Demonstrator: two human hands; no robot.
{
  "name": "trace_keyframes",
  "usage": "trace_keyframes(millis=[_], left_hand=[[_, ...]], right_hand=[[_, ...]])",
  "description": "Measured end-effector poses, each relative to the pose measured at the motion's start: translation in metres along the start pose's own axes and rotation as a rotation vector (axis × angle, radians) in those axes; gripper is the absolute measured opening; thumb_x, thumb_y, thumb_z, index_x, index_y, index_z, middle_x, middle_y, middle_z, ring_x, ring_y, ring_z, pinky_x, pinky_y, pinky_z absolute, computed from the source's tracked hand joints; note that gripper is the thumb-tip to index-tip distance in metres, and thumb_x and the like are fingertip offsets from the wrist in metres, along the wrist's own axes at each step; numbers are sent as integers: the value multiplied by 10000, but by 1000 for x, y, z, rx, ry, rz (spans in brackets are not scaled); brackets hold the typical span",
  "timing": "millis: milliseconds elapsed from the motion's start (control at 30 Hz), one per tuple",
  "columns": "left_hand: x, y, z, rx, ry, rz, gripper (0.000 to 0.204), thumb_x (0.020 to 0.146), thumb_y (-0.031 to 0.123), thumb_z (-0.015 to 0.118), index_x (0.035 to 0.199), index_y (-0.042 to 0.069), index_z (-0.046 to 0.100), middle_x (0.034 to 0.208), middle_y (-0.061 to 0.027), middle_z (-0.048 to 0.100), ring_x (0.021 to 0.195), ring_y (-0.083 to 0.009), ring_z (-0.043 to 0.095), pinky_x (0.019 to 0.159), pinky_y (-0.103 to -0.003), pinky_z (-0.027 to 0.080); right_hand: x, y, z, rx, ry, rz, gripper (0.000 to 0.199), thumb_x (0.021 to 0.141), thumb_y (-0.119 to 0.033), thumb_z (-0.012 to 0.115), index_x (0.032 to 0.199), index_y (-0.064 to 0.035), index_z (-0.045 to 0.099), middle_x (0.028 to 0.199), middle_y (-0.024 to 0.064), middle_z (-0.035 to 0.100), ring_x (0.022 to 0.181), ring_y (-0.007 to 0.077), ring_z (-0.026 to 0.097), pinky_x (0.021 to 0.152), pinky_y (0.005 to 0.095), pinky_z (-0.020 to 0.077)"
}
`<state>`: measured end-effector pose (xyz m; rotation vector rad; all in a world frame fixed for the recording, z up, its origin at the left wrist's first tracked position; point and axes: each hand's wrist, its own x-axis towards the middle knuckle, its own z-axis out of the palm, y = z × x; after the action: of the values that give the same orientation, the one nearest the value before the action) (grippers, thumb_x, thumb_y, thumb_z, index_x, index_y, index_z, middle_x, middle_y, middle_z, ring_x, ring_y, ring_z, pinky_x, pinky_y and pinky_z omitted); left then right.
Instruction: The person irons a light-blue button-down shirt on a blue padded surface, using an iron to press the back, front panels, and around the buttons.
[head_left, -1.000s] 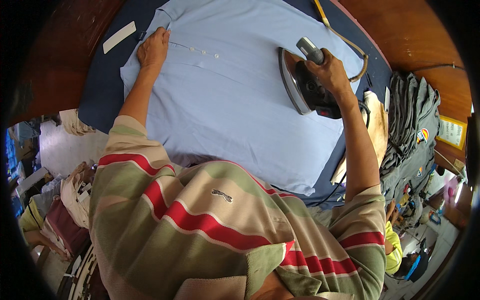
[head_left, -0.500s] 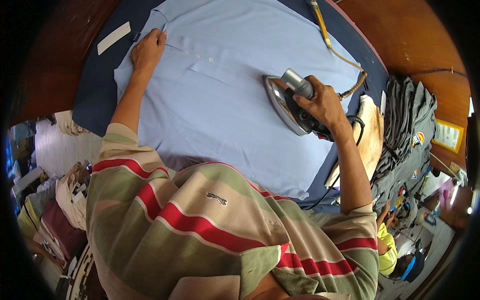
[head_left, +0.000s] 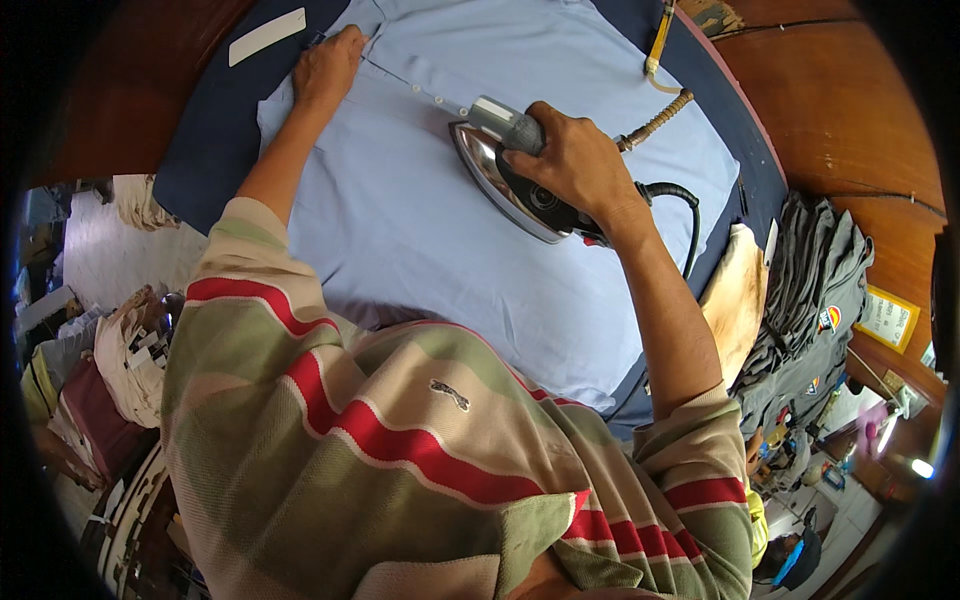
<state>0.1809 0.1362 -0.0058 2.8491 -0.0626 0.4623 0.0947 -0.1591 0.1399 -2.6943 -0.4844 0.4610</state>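
A light blue shirt [head_left: 420, 240] lies spread flat on a dark blue padded ironing table [head_left: 190, 160]. My right hand [head_left: 570, 160] grips the handle of a steel-soled black iron [head_left: 505, 185], which rests on the shirt near its buttoned placket. A black cord [head_left: 690, 215] runs from the iron's back end. My left hand [head_left: 328, 65] presses flat on the shirt near the collar, at the table's far side. My striped green, beige and red shirt fills the lower part of the view.
A white strip [head_left: 266, 36] lies on the table's far left. A pile of grey garments [head_left: 810, 300] and a tan cloth [head_left: 735, 300] sit to the right. Brown wooden surface [head_left: 830, 110] surrounds the table. Cluttered fabric bundles [head_left: 120, 360] lie at the lower left.
My right hand has slid the iron leftward across the shirt, from the right edge toward the placket. My left hand has stayed pressed near the collar.
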Motion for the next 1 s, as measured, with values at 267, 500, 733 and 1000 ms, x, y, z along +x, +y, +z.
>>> trace_keyframes(millis=[267, 500, 733, 1000], left_hand=[[0, -3, 2, -8, 20, 18, 253, 912, 328, 460, 850, 94, 535, 836, -101, 653, 765, -333, 618, 680, -443, 481], [0, -7, 6, -41, 30, 117, 237, 909, 316, 462, 852, 95, 527, 828, -106, 647, 768, -329, 615, 677, -440, 474], [4, -6, 2, -51, -52, 90, 230, 916, 295, 445, 917, 78, 521, 894, -122, 648, 834, -347, 609, 730, -453, 465], [13, 7, -18, 88, -317, -37, 265, 876, 267, 422, 999, 63, 537, 978, -185, 630, 912, -364, 604, 789, -471, 466]], right_hand=[[21, -54, 23, 66, 45, 81, 427, 756, -341, 595, 985, 17, 557, 767, 219, 636, 755, 363, 634, 710, 424, 502], [-9, -29, 10, 67, 39, 121, 420, 757, -333, 606, 982, 18, 554, 799, 243, 631, 770, 377, 629, 713, 424, 488], [-98, 68, -8, 95, 128, 414, 410, 732, -306, 631, 999, -5, 557, 827, 258, 629, 816, 392, 623, 733, 435, 484], [-222, 178, -57, 14, 368, 590, 545, 692, -297, 710, 1096, 41, 571, 938, 227, 642, 873, 306, 637, 769, 358, 483]])
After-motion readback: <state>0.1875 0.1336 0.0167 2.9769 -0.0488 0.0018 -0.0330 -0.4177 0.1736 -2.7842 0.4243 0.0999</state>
